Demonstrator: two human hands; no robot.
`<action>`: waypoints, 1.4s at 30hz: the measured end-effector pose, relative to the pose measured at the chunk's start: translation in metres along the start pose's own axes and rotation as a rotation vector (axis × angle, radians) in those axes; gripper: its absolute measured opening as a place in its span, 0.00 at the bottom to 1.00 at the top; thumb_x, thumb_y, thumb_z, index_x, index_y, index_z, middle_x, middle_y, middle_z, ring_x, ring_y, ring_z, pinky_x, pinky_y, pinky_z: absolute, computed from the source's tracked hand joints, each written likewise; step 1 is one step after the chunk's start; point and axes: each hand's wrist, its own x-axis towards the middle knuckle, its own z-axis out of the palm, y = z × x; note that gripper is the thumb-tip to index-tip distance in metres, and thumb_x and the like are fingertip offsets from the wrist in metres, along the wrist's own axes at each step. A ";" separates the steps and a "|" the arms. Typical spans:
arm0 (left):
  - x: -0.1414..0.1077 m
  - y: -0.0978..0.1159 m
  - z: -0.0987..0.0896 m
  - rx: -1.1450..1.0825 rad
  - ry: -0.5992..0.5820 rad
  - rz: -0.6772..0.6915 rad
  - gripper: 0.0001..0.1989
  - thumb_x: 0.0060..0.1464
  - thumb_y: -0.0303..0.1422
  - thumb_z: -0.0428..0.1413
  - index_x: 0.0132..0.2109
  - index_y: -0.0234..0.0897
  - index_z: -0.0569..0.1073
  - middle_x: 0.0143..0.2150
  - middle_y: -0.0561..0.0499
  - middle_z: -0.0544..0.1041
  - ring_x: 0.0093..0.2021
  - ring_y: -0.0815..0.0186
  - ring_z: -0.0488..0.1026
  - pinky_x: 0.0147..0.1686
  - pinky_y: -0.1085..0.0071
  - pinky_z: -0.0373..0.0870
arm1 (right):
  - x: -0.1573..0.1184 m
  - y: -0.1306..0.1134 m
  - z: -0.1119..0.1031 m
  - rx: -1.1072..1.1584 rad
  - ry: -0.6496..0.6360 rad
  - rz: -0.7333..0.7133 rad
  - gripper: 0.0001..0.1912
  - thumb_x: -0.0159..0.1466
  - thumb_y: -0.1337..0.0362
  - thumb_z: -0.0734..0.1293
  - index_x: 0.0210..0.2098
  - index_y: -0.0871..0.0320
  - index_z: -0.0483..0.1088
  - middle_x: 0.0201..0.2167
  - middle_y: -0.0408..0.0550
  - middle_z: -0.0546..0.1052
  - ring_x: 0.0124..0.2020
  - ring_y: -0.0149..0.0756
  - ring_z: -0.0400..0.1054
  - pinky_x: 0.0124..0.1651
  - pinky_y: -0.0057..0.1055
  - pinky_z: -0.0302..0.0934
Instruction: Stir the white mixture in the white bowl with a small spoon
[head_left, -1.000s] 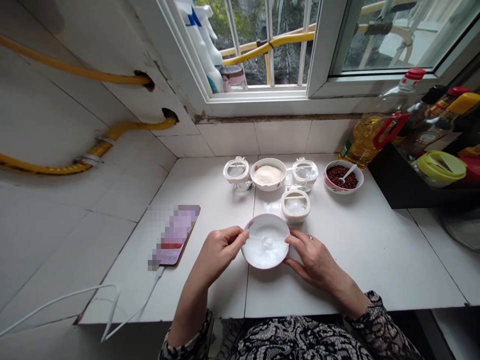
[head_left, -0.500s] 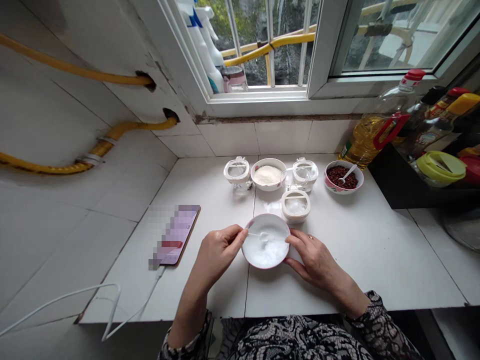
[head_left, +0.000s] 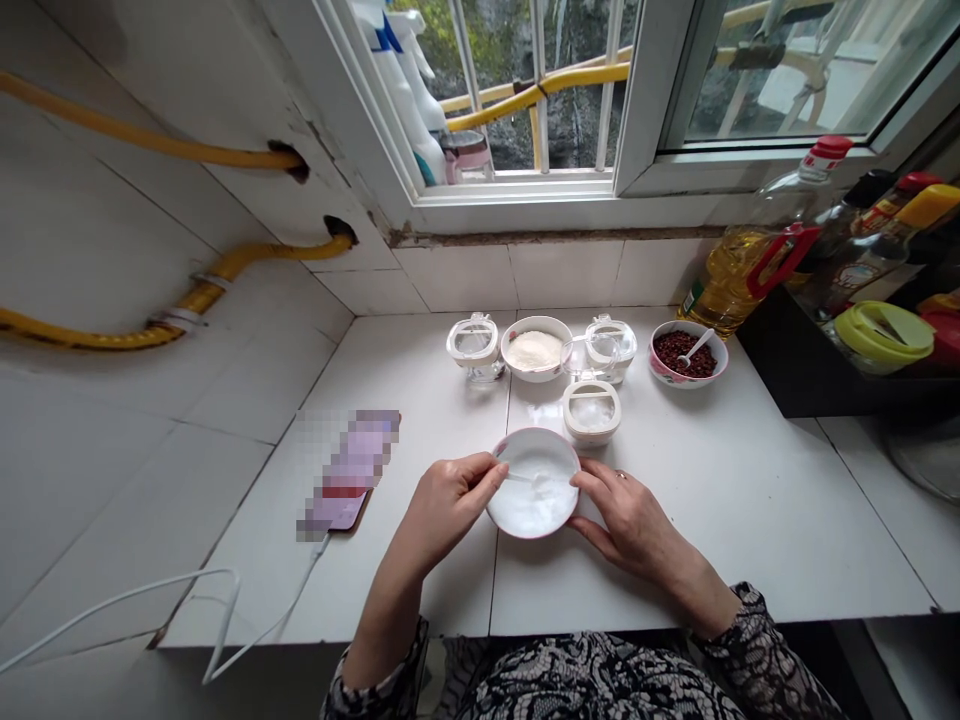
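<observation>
My left hand (head_left: 459,508) pinches the handle of a small white spoon (head_left: 523,477), whose tip rests in the white contents of a bowl. That bowl (head_left: 531,437) is white with a pinkish rim and stands on the counter, holding a white granular substance. Fingers of my right hand (head_left: 624,510) grip the bowl's right rim. Just behind the bowl is a lidded clear jar (head_left: 592,412) with white contents. Farther back, a bowl of pale powder (head_left: 536,350) sits between two more lidded jars, one on the left (head_left: 477,346) and one on the right (head_left: 610,347).
At back right, a bowl of dark red beans (head_left: 687,357) holds a white spoon. An oil bottle (head_left: 739,262) stands beside a black rack (head_left: 795,360) of bottles. A phone (head_left: 356,470) with a white cable lies on the left. Yellow pipes (head_left: 225,262) run along the wall.
My left hand has moved slightly to the right, taking the spoon with it across the white contents. My right hand stays at the bowl's rim.
</observation>
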 end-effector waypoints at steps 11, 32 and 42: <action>0.003 -0.006 -0.006 -0.351 -0.046 -0.175 0.20 0.55 0.48 0.54 0.24 0.37 0.68 0.11 0.61 0.57 0.12 0.75 0.52 0.15 0.78 0.49 | 0.000 0.001 0.001 0.013 -0.001 -0.004 0.17 0.69 0.61 0.64 0.55 0.59 0.60 0.51 0.62 0.75 0.47 0.47 0.74 0.42 0.40 0.72; 0.023 0.027 0.025 0.261 0.631 0.603 0.12 0.66 0.30 0.52 0.33 0.35 0.74 0.22 0.54 0.76 0.19 0.73 0.68 0.24 0.76 0.61 | 0.000 0.001 0.001 0.016 0.001 0.008 0.16 0.69 0.61 0.65 0.54 0.59 0.61 0.51 0.63 0.75 0.47 0.47 0.74 0.43 0.40 0.72; 0.000 0.002 -0.004 0.126 0.102 0.060 0.20 0.61 0.39 0.48 0.24 0.36 0.70 0.17 0.57 0.61 0.19 0.73 0.55 0.21 0.75 0.51 | 0.000 0.001 0.001 0.001 -0.002 -0.001 0.16 0.70 0.60 0.63 0.54 0.59 0.60 0.51 0.63 0.75 0.47 0.48 0.74 0.42 0.41 0.72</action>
